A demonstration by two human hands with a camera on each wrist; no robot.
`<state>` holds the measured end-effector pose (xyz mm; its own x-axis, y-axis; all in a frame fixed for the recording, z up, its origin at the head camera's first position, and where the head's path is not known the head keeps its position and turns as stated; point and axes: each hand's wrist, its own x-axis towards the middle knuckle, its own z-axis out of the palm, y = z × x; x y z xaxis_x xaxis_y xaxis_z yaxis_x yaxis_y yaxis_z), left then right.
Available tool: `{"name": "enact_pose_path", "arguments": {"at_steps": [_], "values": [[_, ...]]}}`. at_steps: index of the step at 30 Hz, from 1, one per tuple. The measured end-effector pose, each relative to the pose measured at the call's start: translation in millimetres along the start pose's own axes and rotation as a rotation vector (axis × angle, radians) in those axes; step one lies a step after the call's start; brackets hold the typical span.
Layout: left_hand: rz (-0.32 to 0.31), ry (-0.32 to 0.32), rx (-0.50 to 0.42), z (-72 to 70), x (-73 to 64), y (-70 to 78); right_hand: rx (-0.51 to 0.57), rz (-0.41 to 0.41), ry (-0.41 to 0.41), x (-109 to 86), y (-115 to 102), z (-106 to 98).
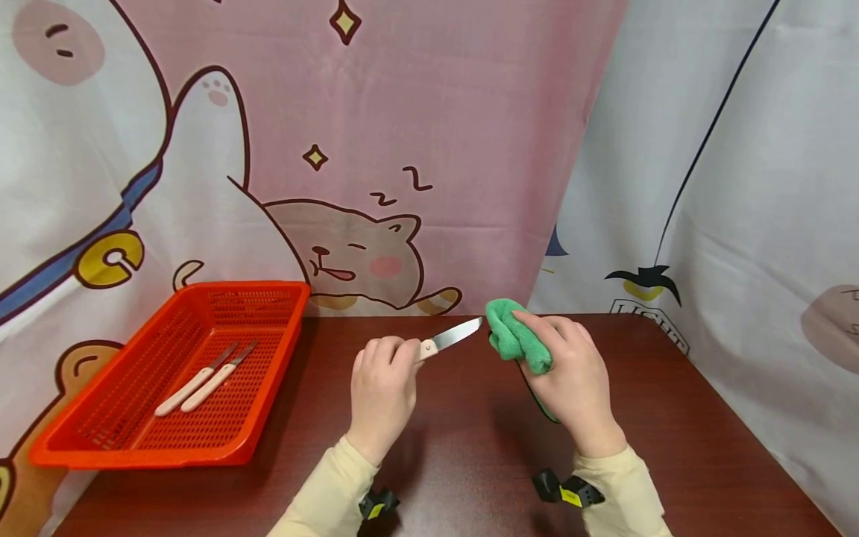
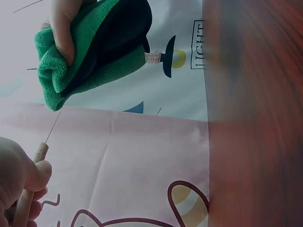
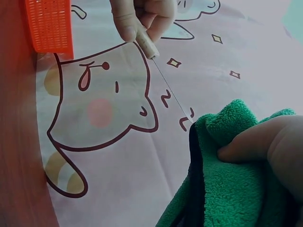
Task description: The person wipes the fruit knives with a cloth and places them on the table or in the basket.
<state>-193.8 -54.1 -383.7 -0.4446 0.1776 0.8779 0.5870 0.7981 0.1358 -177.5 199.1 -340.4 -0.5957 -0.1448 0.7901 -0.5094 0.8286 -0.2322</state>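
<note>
A knife [image 1: 458,333] with a cream handle and a short steel blade is gripped by its handle in my left hand [image 1: 385,391], above the table. Its blade points right, towards a folded green cloth [image 1: 515,337]. My right hand [image 1: 569,373] pinches that cloth between thumb and fingers. In the right wrist view the blade tip comes right up to the cloth's dark edge [image 3: 195,175]; whether they touch I cannot tell. The left wrist view shows the cloth [image 2: 109,56] hanging open below the fingers, with a small white label [image 2: 152,57].
An orange-red plastic basket [image 1: 268,403] stands at the left of the dark wood table [image 1: 456,477]. Two similar knives [image 1: 211,384] lie side by side in it. A printed cartoon curtain [image 1: 436,112] hangs behind the table and along its sides.
</note>
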Motion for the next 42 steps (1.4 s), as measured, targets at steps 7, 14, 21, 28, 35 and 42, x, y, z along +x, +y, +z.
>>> {"name": "enact_pose_path", "arguments": {"at_steps": [7,14,21,28,35,42], "values": [[-0.02,-0.008,0.001,-1.8,0.6,-3.1,0.007,-0.001,0.026,1.0,-3,-4],[-0.025,-0.015,0.0,-1.0,-0.2,-4.9,0.036,-0.026,0.037,0.3,-10,-5],[-0.036,-0.029,-0.002,-1.2,-0.8,-4.5,0.074,-0.138,0.022,-2.0,-23,6],[-0.008,0.004,-0.004,1.2,-1.3,-3.3,0.121,-0.198,-0.038,-6.6,-37,19],[0.025,0.033,-0.007,2.7,-1.7,-1.1,0.143,-0.224,-0.048,-9.8,-44,26],[0.039,0.035,0.004,2.3,-1.7,2.0,0.114,-0.237,-0.039,-10.1,-44,28]]}}
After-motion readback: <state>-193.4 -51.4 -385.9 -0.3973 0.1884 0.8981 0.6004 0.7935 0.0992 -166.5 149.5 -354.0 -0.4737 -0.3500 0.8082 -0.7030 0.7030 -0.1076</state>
